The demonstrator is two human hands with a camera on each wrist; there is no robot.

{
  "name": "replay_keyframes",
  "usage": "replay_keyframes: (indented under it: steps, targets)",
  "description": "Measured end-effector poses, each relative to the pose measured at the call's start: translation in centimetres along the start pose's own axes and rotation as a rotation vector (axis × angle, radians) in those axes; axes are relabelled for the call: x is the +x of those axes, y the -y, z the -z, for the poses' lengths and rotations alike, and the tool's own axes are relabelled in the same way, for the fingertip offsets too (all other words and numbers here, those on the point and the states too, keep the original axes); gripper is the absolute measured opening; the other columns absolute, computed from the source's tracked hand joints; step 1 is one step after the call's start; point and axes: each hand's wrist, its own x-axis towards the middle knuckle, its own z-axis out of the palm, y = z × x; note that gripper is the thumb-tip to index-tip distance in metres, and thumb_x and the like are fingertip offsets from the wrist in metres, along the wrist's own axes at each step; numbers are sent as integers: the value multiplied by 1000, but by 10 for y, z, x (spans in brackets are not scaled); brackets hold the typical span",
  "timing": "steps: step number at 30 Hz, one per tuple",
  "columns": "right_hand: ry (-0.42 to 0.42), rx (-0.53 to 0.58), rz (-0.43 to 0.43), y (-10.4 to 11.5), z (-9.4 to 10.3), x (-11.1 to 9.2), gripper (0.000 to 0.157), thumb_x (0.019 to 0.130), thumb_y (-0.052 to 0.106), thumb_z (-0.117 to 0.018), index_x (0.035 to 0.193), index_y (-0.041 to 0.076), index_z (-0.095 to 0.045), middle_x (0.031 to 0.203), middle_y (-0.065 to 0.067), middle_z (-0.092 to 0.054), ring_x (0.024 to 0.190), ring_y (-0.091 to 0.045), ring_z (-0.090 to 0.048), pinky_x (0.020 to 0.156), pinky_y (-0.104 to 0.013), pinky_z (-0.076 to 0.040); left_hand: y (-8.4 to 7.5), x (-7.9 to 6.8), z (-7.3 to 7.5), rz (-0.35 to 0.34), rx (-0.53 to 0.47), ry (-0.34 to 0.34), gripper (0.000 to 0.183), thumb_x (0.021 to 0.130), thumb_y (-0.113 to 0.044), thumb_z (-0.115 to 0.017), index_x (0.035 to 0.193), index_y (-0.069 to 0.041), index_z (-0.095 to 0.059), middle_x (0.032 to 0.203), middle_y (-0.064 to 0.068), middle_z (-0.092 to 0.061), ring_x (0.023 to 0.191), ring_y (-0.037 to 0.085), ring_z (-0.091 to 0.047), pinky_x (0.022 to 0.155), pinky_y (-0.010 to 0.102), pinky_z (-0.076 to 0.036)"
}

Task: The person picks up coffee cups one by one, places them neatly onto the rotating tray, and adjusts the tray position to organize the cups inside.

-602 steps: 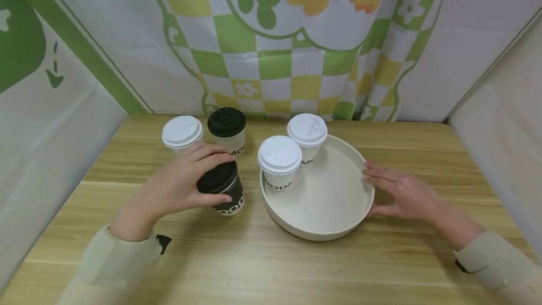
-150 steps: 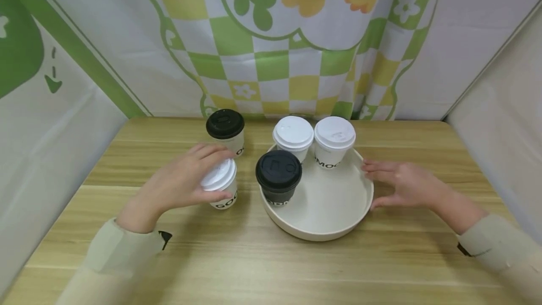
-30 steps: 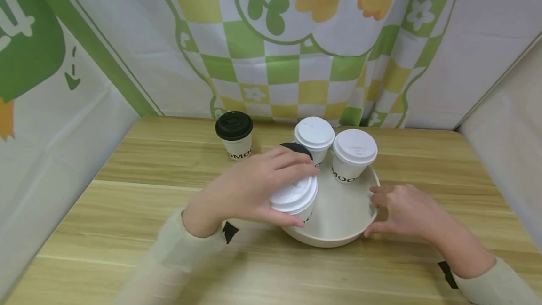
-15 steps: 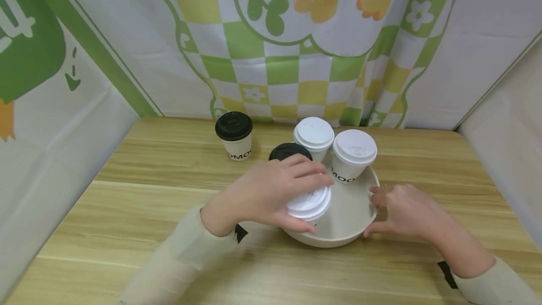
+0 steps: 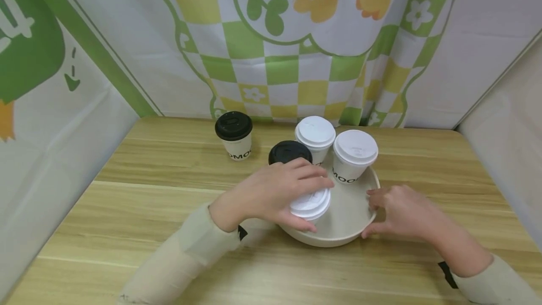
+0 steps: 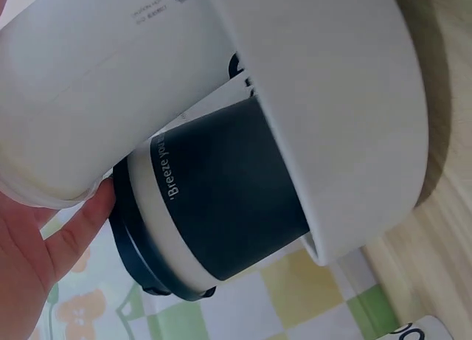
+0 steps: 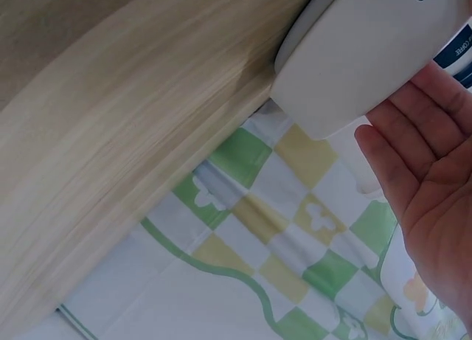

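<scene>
My left hand (image 5: 277, 194) grips a white paper cup with a white lid (image 5: 312, 204), thumb in front and fingers over the far side. The cup is upright over the near left part of a round cream tray (image 5: 326, 241). Behind that hand stands a dark cup with a black lid (image 5: 290, 151), partly hidden; its dark sleeve (image 6: 228, 185) shows in the left wrist view. Two more white-lidded cups (image 5: 315, 132) (image 5: 354, 147) stand at the tray's back. My right hand (image 5: 408, 213) holds the tray's right rim, fingertips over the edge, thumb low outside.
A white cup with a black lid (image 5: 235, 135) stands on the wooden table (image 5: 127, 211), left of the tray near the back edge. Behind the table hangs a green and yellow checkered curtain (image 5: 279, 67), with white fabric walls on both sides.
Over the last second my left hand carried the white-lidded cup rightward over the tray, nearly stopping by now. Since 20 seconds ago, the dark cup has come onto the tray and the white-lidded cups have shifted back.
</scene>
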Motion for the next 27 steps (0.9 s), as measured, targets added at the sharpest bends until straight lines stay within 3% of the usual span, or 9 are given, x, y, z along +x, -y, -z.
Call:
replay_keyframes:
  steps: [7, 14, 27]
  targets:
    - [-5, 5, 9, -1, 0, 1, 61, 67, 70, -75, 82, 11, -73, 103, -18, -75, 86, -31, -74, 69, -39, -60, 1, 0, -4, -2, 28, 16, 79, 76, -67, -72, 138, -20, -56, 137, 0, -59, 122, 19, -53, 84, 33, -55]
    - [-14, -3, 22, -2, 0, 0, 60, 67, 70, -75, 80, 12, -73, 101, -16, -75, 85, -30, -74, 69, -39, -60, -4, -4, -7, 61, 84, 100, 79, 78, -72, -66, 142, -27, -52, 142, -6, -54, 131, 17, -48, 85, 37, -49]
    - [-6, 11, 23, -1, 2, 2, 55, 65, 68, -77, 77, 15, -70, 101, -15, -75, 83, -28, -73, 63, -34, -56, -5, -6, -12, 67, 110, 102, 82, 77, -75, -64, 143, -28, -50, 142, -6, -54, 132, 17, -48, 90, 40, -47]
